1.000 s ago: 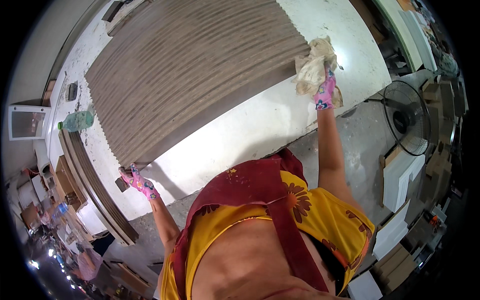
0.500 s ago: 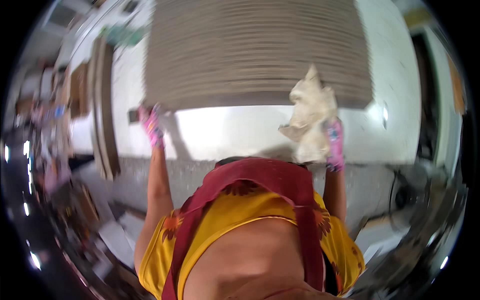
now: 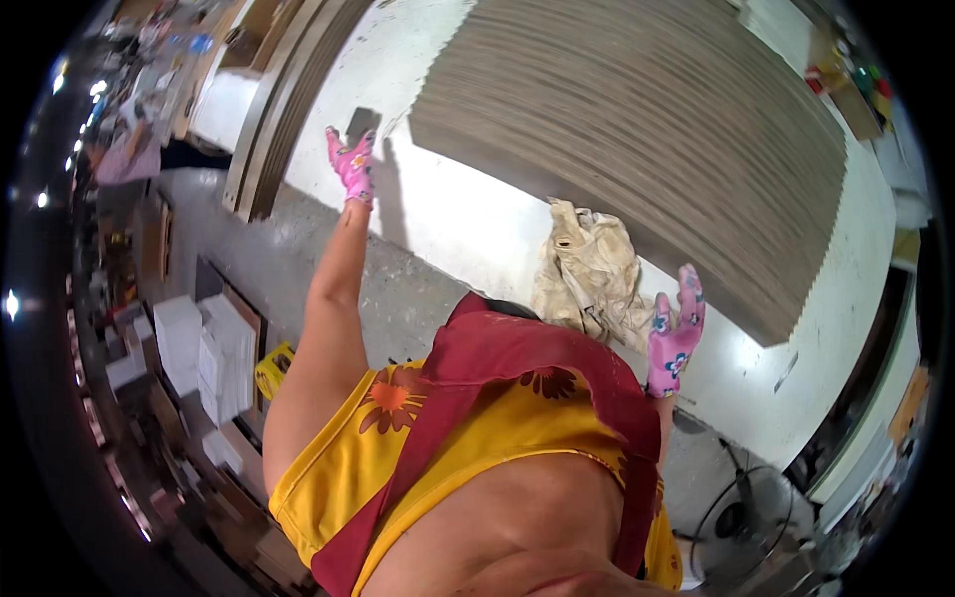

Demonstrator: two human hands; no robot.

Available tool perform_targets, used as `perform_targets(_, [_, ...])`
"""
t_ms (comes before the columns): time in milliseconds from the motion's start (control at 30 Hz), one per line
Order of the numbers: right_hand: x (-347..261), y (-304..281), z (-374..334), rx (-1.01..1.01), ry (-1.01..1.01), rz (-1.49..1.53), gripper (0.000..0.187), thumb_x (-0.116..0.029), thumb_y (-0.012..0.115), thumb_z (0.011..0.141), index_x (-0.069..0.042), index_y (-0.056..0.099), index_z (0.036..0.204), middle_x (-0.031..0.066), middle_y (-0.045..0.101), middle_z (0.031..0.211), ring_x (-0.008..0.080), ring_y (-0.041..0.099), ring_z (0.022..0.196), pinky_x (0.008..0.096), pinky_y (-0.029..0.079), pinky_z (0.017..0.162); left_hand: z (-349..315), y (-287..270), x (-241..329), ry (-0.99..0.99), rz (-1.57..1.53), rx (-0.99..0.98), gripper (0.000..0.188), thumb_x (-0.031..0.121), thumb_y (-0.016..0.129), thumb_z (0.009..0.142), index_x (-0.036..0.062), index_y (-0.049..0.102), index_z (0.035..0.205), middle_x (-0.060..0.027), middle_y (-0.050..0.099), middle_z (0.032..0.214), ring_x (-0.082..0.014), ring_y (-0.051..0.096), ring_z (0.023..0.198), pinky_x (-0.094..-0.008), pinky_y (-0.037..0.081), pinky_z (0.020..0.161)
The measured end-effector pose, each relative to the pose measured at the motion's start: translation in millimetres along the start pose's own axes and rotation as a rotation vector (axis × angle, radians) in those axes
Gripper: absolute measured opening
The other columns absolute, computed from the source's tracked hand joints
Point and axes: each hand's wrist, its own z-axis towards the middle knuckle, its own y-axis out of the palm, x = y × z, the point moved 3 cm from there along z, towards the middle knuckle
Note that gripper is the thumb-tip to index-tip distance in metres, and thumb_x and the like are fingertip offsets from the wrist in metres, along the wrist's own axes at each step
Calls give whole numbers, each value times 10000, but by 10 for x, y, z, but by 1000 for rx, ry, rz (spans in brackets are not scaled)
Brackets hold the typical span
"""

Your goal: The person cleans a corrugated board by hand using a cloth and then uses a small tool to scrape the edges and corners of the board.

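Note:
My left hand (image 3: 353, 167), in a pink flowered glove, is over the white table with fingers apart and nothing in them. Just beyond its fingertips lies a small dark block (image 3: 363, 122). My right hand (image 3: 678, 338), gloved the same way, is open beside a crumpled, stained cream cloth (image 3: 594, 261). The cloth rests on the table's front part against the near side of a wide stack of grey-brown ridged strips (image 3: 647, 129). No grip on the cloth shows.
The white table (image 3: 448, 224) runs across in front of me. Long boards (image 3: 288, 109) lie at its left end. White boxes (image 3: 221, 358) and a yellow item (image 3: 274, 370) are on the floor at left. A round fan-like thing (image 3: 736, 517) stands at lower right. Another person (image 3: 129, 154) is at far left.
My right hand has come away from the cloth, which now lies nearer the table's front edge, off the stack's top. My left hand's fingers have spread. The view has turned.

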Motion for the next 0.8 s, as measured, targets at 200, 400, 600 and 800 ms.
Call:
perform_targets(200, [-296,-87,164,65,-123,-117,408,-135,615,845,-98,565,1249,107,565,1267,289,526,1172,401,434,975,571,-435,-875,-250,-691,-250,448,168,455,959,-21,346,1350,-230,586,1119,-132,578,717,-242,484,562])
perform_targets(400, [-174,168,-37,-58,216,472,472,-90,621,844,-136,537,1307,64,584,1059,123,567,713,253,494,602,-274,165,1451,-13,-730,-235,446,101,524,915,-7,432,1339,-174,601,1178,-229,606,1009,-318,503,882])
perform_targets(600, [-572,342,254,-62,68,583,624,-132,674,838,-83,412,1402,93,548,1186,150,559,903,254,470,713,-1825,746,3213,-65,-710,-920,694,176,713,815,24,385,1408,-108,494,1350,-214,521,1169,-304,428,985])
perform_targets(800, [-268,293,155,147,228,1067,489,-91,641,871,20,461,1312,85,548,1215,151,517,1129,275,459,920,-2435,964,3773,-292,-875,-1232,793,98,737,793,18,304,1454,-67,381,1464,-164,426,1232,-281,388,997])
